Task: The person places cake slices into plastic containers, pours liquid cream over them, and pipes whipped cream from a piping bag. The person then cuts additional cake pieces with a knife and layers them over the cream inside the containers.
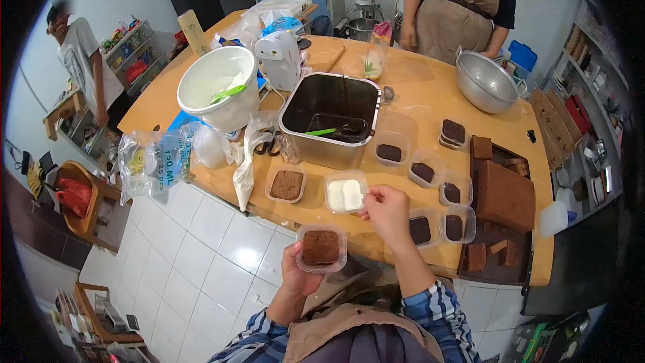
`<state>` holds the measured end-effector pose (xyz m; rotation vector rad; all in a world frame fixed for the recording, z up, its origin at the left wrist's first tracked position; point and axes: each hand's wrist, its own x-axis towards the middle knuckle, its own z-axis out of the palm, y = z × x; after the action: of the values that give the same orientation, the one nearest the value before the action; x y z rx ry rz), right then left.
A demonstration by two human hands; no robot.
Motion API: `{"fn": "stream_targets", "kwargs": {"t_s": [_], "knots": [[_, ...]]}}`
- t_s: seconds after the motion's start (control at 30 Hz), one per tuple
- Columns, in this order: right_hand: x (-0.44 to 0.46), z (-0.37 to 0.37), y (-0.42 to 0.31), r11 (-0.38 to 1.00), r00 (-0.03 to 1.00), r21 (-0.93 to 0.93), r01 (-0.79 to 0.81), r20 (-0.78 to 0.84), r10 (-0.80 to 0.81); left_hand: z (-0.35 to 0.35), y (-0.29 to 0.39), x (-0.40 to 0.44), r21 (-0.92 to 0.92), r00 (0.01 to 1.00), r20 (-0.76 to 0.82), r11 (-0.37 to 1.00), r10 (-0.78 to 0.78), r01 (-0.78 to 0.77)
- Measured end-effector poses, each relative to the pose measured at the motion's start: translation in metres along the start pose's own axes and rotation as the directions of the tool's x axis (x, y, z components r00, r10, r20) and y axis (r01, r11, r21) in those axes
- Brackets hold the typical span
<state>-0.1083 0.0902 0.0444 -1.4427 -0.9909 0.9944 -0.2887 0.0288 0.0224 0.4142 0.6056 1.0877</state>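
My left hand (299, 274) grips a clear plastic tub with brown cake (320, 247) in front of the table's near edge. Pinched at the right rim by my right hand (388, 211) is a tub with white cream (346, 195) on top, at the table edge. Another tub of brown cake (286, 184) sits to the left of it. A white piping bag (244, 181) lies beside that, its tip over the edge. Behind stands a deep metal pan (329, 153) with dark chocolate and a green-handled spatula (321, 132) inside.
Several tubs with dark tops (423, 172) stand to the right, beside a dark tray (494, 273) with cake blocks (505, 195). A white mixing bowl (215, 104) and a plastic cup bag (153, 165) are left. A person (463, 10) stands behind a metal bowl (490, 87); another (91, 67) is far left.
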Motion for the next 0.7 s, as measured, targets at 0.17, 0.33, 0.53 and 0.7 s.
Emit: {"fn": "stream_targets", "kwargs": {"t_s": [0.17, 0.33, 0.53, 0.7], "knots": [[-0.023, -0.040, -0.028, 0.987, 0.991, 0.125, 0.101, -0.098, -0.089, 0.010, -0.008, 0.003, -0.002, 0.994, 0.036, 0.995, -0.099, 0.099], [-0.050, -0.079, -0.053, 0.979, 0.956, 0.023, 0.204, -0.219, -0.194, 0.036, -0.023, 0.008, -0.021, 0.954, 0.128, 0.961, -0.270, 0.275], [-0.074, -0.103, -0.068, 0.935, 0.876, -0.072, 0.348, -0.329, -0.352, 0.060, -0.037, 0.013, 0.055, 0.914, 0.203, 0.936, -0.351, 0.347], [-0.083, -0.110, -0.065, 0.879, 0.835, -0.306, 0.365, -0.310, -0.455, 0.065, -0.042, 0.014, -0.050, 0.860, 0.380, 0.921, -0.340, 0.386]]}}
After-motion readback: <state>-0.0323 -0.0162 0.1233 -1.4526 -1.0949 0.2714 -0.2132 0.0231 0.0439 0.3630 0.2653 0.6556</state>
